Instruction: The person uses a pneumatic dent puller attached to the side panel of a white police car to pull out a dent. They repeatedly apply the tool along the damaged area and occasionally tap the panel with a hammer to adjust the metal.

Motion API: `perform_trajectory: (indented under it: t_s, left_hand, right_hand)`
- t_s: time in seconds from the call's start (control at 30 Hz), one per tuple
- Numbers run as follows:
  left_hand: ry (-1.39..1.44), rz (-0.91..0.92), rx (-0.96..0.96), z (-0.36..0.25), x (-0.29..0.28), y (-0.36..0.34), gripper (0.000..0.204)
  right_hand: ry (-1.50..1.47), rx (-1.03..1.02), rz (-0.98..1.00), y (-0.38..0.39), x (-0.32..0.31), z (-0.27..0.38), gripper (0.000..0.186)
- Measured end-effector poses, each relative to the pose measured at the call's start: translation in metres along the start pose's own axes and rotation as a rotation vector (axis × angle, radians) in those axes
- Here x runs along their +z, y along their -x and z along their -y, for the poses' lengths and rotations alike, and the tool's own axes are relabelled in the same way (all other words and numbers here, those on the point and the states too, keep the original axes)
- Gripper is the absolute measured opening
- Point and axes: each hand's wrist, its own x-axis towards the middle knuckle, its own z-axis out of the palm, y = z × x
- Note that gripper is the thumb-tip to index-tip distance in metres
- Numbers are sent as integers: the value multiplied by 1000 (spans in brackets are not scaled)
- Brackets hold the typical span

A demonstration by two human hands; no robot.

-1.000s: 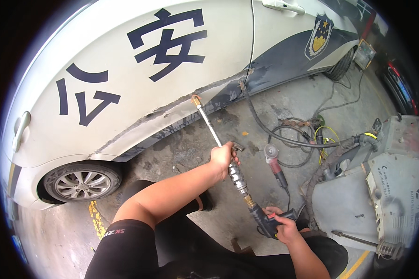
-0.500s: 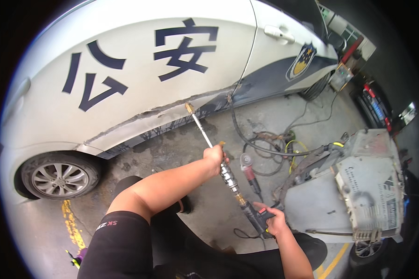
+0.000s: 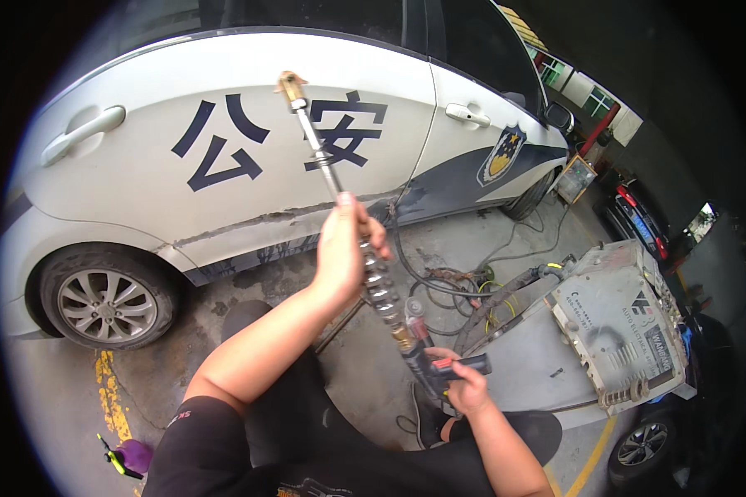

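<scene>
Nearest the camera, the right hand is clamped around the dark pistol grip of a long metal pulling tool. Further up, the left hand is wrapped around the tool's ribbed shaft. The tool slants up and left, its brass tip raised in front of a white car. To the right, a grey welding machine stands on the concrete floor, with cables coiled between it and the car.

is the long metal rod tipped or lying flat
Tipped: the rod slants upward, brass tip raised before the car door, held in both hands.
</scene>
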Motion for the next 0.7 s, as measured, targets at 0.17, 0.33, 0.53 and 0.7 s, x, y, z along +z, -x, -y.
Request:
perform_trajectory:
  t_s: [0.17,0.33,0.53,0.7]
  left_hand:
    - [-213,-46,-64,-15,-54,43,54]
    - [-361,-195,-152,-9,-75,65,60]
    - [-239,66,233,-54,-41,62,60]
    - [-304,306,549,-140,26,45,58]
  right_hand:
    - [608,113,-59,20,59,-93,61]
    - [1213,-27,4,23,65,-123,57]
    - [733,-158,-132,-48,59,-93,61]
    - [790,-482,-11,-121,67,-4,66]
